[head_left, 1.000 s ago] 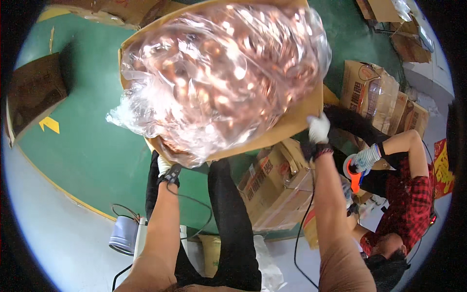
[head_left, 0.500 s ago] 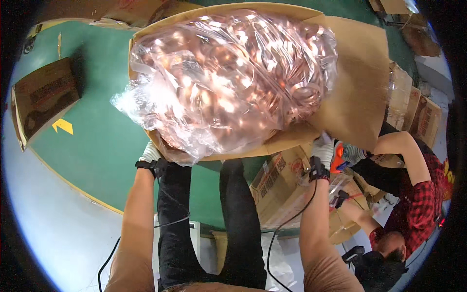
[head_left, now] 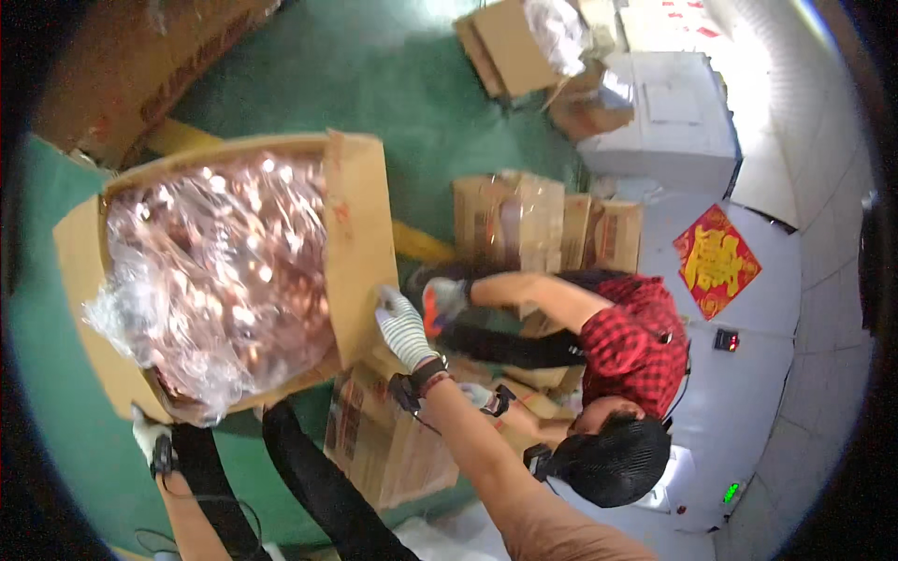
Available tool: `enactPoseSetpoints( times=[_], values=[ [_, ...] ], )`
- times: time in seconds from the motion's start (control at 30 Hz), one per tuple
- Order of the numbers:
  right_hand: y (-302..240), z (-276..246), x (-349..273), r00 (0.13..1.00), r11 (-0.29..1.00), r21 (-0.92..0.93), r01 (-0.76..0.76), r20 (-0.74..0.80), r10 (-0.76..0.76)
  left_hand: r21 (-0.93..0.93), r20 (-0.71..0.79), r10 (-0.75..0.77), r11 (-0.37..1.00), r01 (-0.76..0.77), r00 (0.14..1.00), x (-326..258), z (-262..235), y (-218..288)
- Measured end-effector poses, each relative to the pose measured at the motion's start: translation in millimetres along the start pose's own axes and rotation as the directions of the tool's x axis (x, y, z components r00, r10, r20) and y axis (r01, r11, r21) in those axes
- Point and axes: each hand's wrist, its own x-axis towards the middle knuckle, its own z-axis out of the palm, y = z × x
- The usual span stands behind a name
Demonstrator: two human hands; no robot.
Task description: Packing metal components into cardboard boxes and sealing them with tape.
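Head view, the only one supplied: an open brown corrugated cardboard box (head_left: 360,234) is held up and tilted toward the wearer, and it is filled by a crinkled clear plastic bag of shiny copper-coloured metal pieces (head_left: 220,280) that bulges past the box's open face. The right hand (head_left: 404,327), in a white knitted glove, is pressed against the box's right-hand flap near the lower edge; its fingers look spread flat on the board, though whether any curl round the edge cannot be told. The left hand (head_left: 150,438), also gloved, sits under the box's lower left corner and is mostly hidden, so its grip cannot be told. Judged risk: the load looks heavy and loose, the plastic slick, and the box leans open-side outward, so the bag could slide out; the thin flap under the right hand may fold. To the right of the box, a co-worker in a red-and-black checked shirt (head_left: 636,337) bends over flattened brown cartons (head_left: 533,224); a spill could land close by. Below the box lies smooth green floor (head_left: 412,93).
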Motion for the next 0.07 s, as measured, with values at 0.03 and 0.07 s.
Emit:
enactPoseSetpoints(
  times=[0.03, 0.07],
  values=[
    [19.4, -52.4, 7.5, 0.99, 0.997, -0.058, 0.044, -0.133, -0.051, -0.379, 0.123, -0.151, 0.906, 0.187, 0.981, -25.6, 82.1, -89.8],
    [17.4, -118.7, 16.2, 0.954, 0.989, -0.086, 0.116, -0.266, -0.135, -0.648, 0.276, -0.243, 0.668, 0.367, 0.93, -82.6, 231.0, -89.3]
  ],
)
